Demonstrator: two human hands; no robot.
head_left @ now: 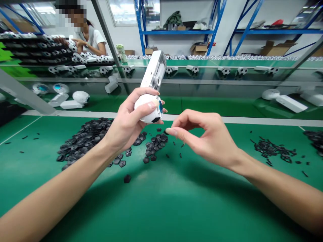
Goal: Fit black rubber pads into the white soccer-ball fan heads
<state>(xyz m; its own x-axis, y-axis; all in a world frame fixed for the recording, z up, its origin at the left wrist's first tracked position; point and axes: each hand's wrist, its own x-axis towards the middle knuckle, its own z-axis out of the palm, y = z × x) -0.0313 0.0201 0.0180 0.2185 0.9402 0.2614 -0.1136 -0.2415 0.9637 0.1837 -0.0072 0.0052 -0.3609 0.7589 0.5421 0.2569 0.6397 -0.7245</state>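
My left hand (131,116) is wrapped round the white ball end of a white plastic device (153,72), lifted above the table. Its long rectangular part points up and away; a blue lens-like spot and a black patch show on the ball's right and lower side. Just to the right, my right hand (202,134) pinches a small black piece (166,132) between thumb and index finger, apart from the ball. Below both hands lies a cluster of black pentagon pieces (155,146). A single black pentagon (127,178) rests nearer to me.
A large heap of black pentagons (85,141) lies on the left of the green table (161,208). Thin black strips (275,149) are piled at right. Beyond a pale rail (242,120), white devices (75,100) sit on a green belt. A co-worker (92,40) is at the far left.
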